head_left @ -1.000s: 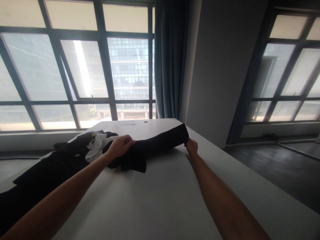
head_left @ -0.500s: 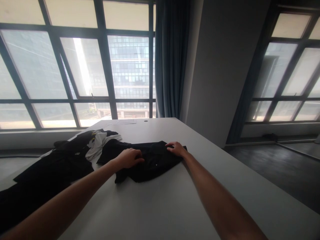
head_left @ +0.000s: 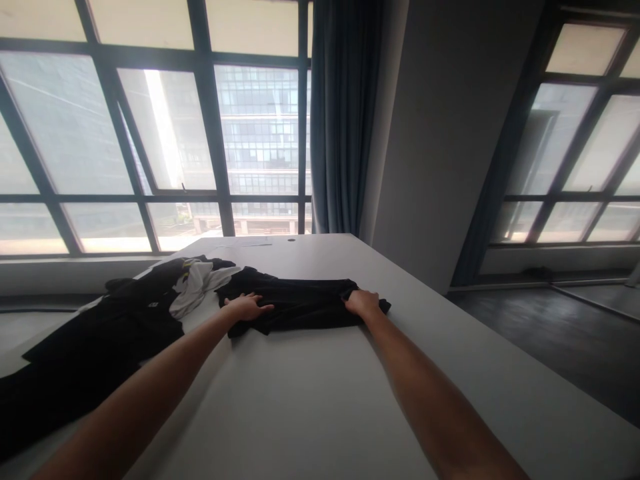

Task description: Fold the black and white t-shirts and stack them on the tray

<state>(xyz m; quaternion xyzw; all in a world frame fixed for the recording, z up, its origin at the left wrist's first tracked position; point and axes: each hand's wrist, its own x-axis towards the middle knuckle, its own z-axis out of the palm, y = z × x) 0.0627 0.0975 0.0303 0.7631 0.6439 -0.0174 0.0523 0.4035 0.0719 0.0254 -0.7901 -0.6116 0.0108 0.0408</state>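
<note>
A black garment (head_left: 305, 303) lies stretched out sideways across the white table (head_left: 310, 400); its exact kind cannot be made out. My left hand (head_left: 247, 307) rests on its left part with the fingers spread. At the garment's right end my right hand (head_left: 362, 303) is closed, its fingers wrapped around the cloth. A small flap of black fabric sticks out past that hand on the right. Left of the garment is a heap of black clothes (head_left: 110, 333), with a white cloth (head_left: 197, 287) between the two.
Thin papers (head_left: 245, 243) and a dark round hole (head_left: 291, 240) are at the table's far end. Beyond it stand large windows (head_left: 260, 133), a blue curtain (head_left: 345, 120) and a grey pillar (head_left: 440, 147). Dark floor (head_left: 540, 327) lies beyond the table's right edge.
The garment has been drawn out longer and narrower, its near edge now farther back. My right hand has closed on its right end. My left hand has shifted slightly left with fingers spreading.
</note>
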